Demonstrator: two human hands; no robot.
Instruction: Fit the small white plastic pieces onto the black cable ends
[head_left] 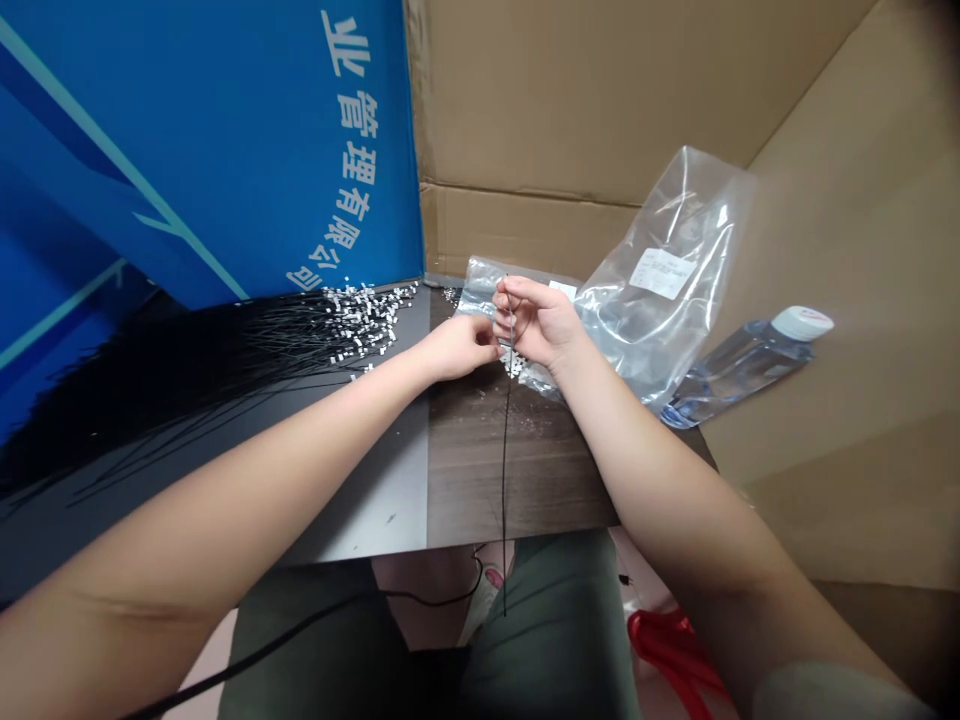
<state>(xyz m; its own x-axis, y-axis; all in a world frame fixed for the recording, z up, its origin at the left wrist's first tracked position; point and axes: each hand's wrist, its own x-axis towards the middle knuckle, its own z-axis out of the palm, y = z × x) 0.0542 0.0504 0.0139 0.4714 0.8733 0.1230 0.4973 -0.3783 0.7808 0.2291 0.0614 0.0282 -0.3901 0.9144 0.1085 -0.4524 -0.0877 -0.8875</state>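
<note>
**Lone black cable held upright between both hands**

I read the right hand (538,322) as closed on a thin black cable (505,450) near its upper end; the cable's long axis runs vertically, tip up, and it hangs past the front edge of the wood-grain tabletop (547,480) toward the lap; the left hand (457,348) sits just beside it with fingers curled in, though from here I can't quite tell whether they pinch it; small white connectors (517,365) lie beneath the hands; a fanned bundle of black cables (225,380) spreads left; a clear plastic bag (660,290) lies just right, with a cardboard wall (525,110) behind.
</note>
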